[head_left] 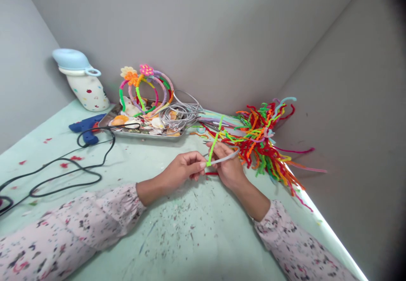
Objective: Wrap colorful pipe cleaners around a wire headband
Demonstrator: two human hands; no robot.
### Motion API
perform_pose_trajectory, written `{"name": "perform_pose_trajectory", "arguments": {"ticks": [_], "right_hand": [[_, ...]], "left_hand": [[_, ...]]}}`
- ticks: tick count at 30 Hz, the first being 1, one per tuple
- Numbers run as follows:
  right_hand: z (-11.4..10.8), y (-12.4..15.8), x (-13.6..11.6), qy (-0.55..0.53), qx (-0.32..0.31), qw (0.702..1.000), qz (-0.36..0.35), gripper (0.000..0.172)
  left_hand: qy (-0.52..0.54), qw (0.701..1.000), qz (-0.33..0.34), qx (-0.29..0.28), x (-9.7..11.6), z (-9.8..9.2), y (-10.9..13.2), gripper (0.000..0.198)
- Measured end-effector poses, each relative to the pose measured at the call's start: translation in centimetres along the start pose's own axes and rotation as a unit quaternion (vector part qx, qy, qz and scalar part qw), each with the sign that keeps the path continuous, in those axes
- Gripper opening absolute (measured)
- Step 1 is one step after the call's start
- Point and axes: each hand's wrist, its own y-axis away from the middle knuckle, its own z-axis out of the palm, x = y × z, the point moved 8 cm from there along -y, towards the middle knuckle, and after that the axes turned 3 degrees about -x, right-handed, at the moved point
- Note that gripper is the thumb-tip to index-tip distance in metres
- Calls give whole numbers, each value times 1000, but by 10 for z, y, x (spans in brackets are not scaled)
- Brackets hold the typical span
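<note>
Above the middle of the table I hold a thin grey headband (226,157) with a lime green pipe cleaner (215,141) wound at one end. My left hand (187,167) is closed, thumb and fingertips pinching the headband's end where the green is wrapped. The rest of the pipe cleaner sticks up and away from there. My right hand (229,167) is closed around the headband's curve, its fingers partly hidden behind the band. A dark pointed tip (205,142) shows beside the right fingertips; I cannot tell what it belongs to.
A metal tray (152,136) holds finished colourful headbands (165,88), scraps and a coil of grey headbands (182,116). At left lie a blue glue gun (87,126) with its black cord (91,169) and a white bottle (89,91). Many pipe cleaners (263,141) pile up at right.
</note>
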Motion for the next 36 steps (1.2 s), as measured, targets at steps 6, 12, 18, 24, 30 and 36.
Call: {"name": "perform_pose_trajectory", "arguments": {"ticks": [6, 12, 18, 24, 30, 36], "right_hand": [[0, 5, -5, -28, -23, 999, -32, 23], [4, 11, -12, 14, -42, 997, -69, 25], [4, 13, -19, 64, -5, 993, -98, 17], [9, 15, -26, 108, 7, 989, -98, 18], [10, 16, -28, 129, 12, 987, -100, 17], [10, 15, -25, 127, 17, 987, -101, 16]], "left_hand": [[60, 996, 12, 58, 3, -12, -1, 16], [90, 993, 0, 81, 3, -15, -1, 18], [76, 994, 1, 79, 3, -15, -1, 17], [26, 996, 14, 83, 5, -16, 0, 17], [30, 996, 11, 84, 5, -17, 0, 15], [29, 996, 16, 84, 7, -16, 0, 13]]}}
